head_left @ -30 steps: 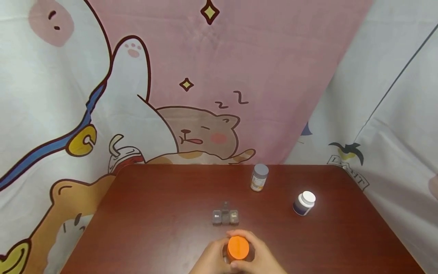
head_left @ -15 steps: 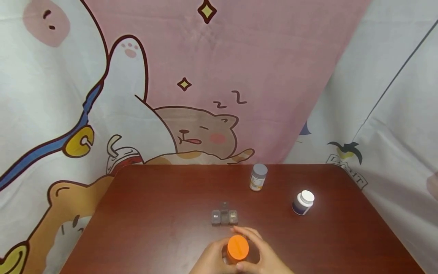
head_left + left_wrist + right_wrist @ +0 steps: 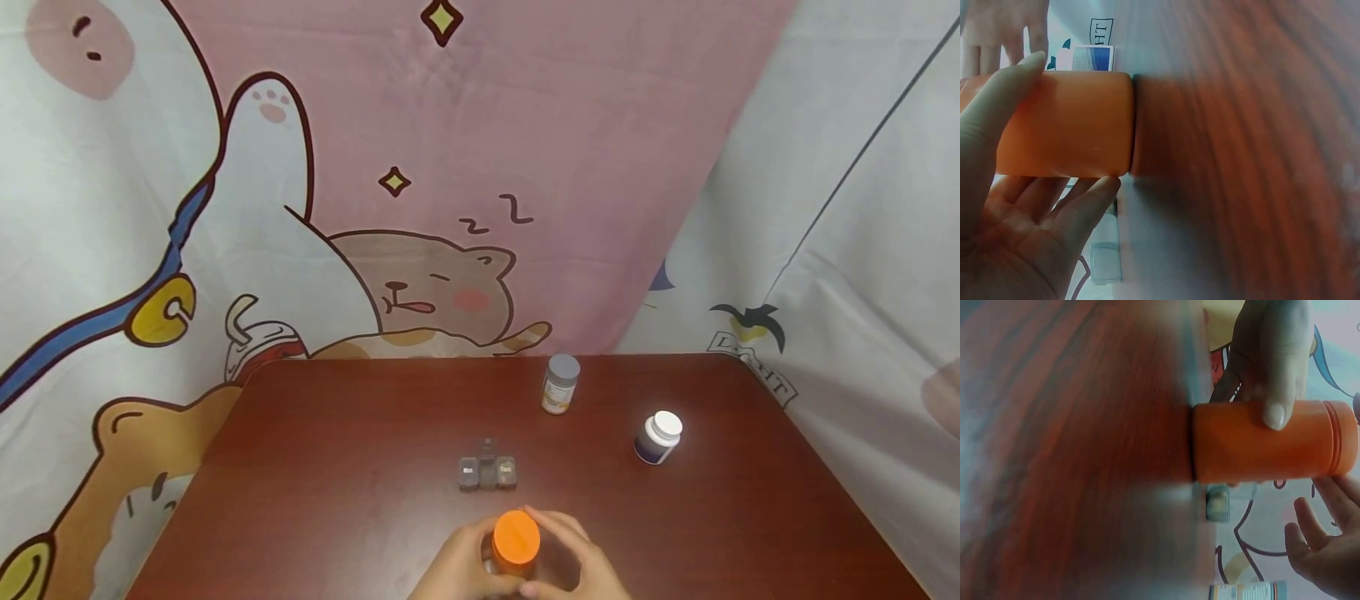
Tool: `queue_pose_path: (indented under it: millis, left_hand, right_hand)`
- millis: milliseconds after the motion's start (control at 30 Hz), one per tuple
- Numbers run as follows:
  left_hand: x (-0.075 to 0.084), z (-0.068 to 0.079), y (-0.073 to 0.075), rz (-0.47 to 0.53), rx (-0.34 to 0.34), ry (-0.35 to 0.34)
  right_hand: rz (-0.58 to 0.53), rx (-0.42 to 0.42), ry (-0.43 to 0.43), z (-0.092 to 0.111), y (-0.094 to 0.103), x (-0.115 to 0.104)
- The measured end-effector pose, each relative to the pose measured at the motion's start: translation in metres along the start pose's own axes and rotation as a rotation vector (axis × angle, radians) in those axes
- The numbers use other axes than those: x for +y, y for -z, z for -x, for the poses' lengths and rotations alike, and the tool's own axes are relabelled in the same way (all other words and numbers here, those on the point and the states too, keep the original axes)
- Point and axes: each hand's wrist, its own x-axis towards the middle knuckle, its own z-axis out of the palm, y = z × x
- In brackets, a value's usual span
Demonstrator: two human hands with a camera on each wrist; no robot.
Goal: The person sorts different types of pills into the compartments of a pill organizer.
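Note:
An orange bottle [image 3: 1254, 447] with an orange screw cap [image 3: 516, 537] stands upright on the dark red-brown table, near the front. My left hand [image 3: 461, 567] grips its body from the left, thumb on the near side and fingers behind. On the right, my right hand [image 3: 588, 562] has its fingers spread beside the cap, with a gap between palm and bottle. One fingertip is at the cap's edge; whether it presses there I cannot tell. Just beyond the bottle lies a small grey see-through pill organizer [image 3: 487, 473], its middle compartment's lid raised.
A white bottle with a grey lid [image 3: 557, 385] stands near the table's back edge. Further right is a white and dark blue bottle with a white cap [image 3: 658, 437]. A cartoon-printed cloth [image 3: 600, 167] hangs behind and beside the table [image 3: 337, 442].
My right hand has loosened from around the cap and moved slightly right, its fingers opening. The left hand keeps its hold on the bottle. The head view has shifted a little.

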Motion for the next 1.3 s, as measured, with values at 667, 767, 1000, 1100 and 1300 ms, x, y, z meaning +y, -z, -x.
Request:
queue_pose_path:
  millis: [667, 767, 1000, 1100, 1300]
  left_hand:
    - [-0.003, 0.0, 0.0, -0.04, 0.016, -0.003]
    - [-0.002, 0.0, 0.0, -0.048, 0.017, -0.001]
    - [-0.002, 0.0, -0.001, -0.041, 0.011, -0.026]
    - [-0.002, 0.001, -0.001, -0.035, 0.011, -0.058]
    - [-0.003, 0.001, 0.0, -0.002, -0.007, -0.054]
  right_hand:
    - [-0.325, -0.127, -0.138, -0.023, -0.015, -0.01]
    - [-0.276, -0.054, -0.101, -0.02, -0.016, -0.01]
    - [-0.067, 0.106, -0.008, -0.018, -0.018, -0.007]
    - [-0.035, 0.123, 0.036, -0.018, -0.018, -0.006]
    - [-0.105, 0.134, 0.031, -0.015, -0.016, -0.008]
